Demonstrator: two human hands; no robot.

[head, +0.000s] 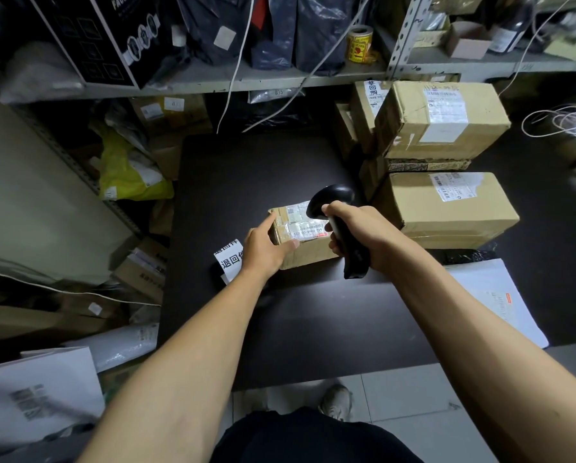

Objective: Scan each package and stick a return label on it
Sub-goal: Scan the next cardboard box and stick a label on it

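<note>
Held the scanner [338, 228] in the right hand [363, 235], head aimed down at the box [305, 247] mid-table [296, 329]. Steadied the box with the left hand [266, 245], fingers straight along its left side. Scanning apparently under way; no return label seen on it yet. Label strip [228, 259] waiting just left. Stacked boxes [443, 208] at right edge probably still pending.

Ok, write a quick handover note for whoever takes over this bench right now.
Right hand grips the barcode scanner, aimed at the shipping label on the small box.
Left hand steadies that box at its left end, on the dark table.
Return labels lie just left of the box.
No return label shows on its visible faces.
Left: stick one on, then do the cartons stacked at right.
</note>
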